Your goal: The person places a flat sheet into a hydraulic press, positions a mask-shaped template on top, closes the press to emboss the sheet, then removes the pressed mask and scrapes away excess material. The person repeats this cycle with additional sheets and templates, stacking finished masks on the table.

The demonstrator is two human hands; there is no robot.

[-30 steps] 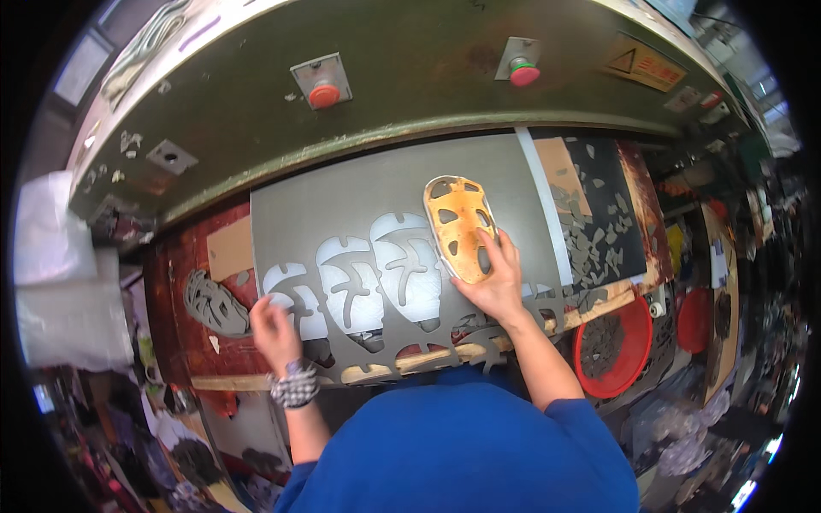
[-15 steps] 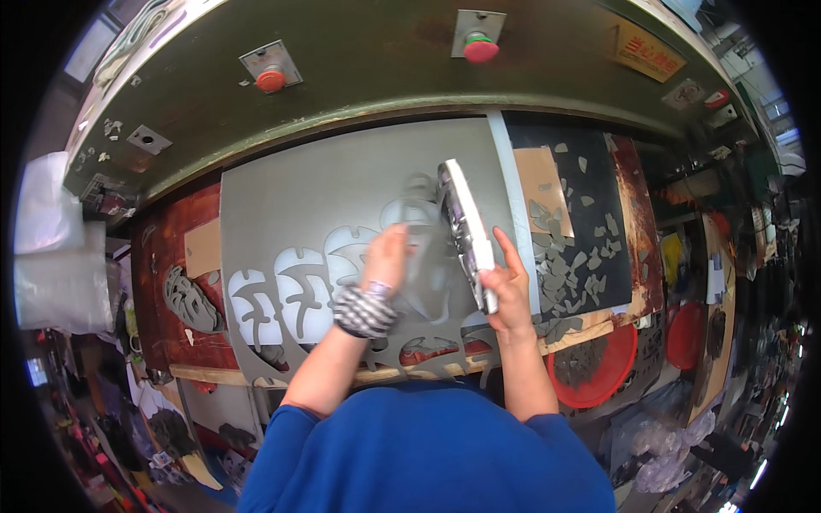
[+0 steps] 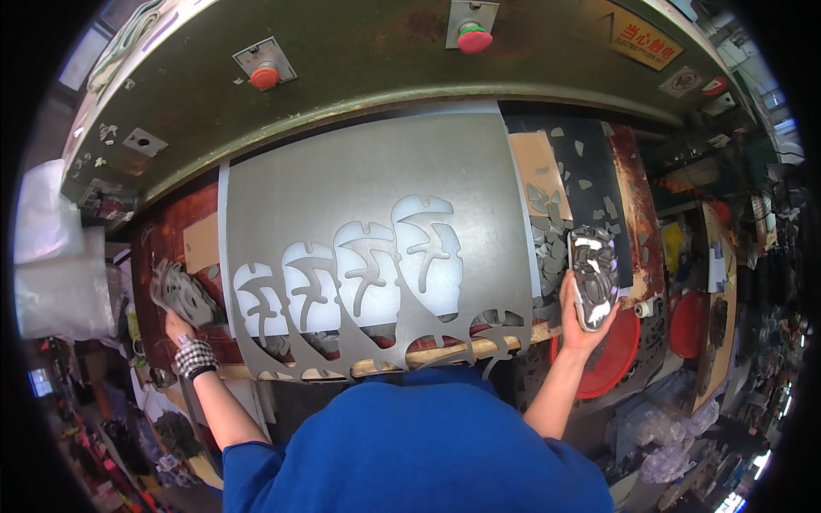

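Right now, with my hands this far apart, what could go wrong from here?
The pale-rimmed tool might slip, since only your right hand holds it, near the red basin. The grey cut pieces at your left hand look loosely bunched and could spread apart. The thin front strips of the grey sheet overhang the wooden edge and might snag or tear.

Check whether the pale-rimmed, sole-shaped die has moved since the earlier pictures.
Yes: the die moved rightward, from left of the flat, scrap-strewn black board to overlapping its near end.
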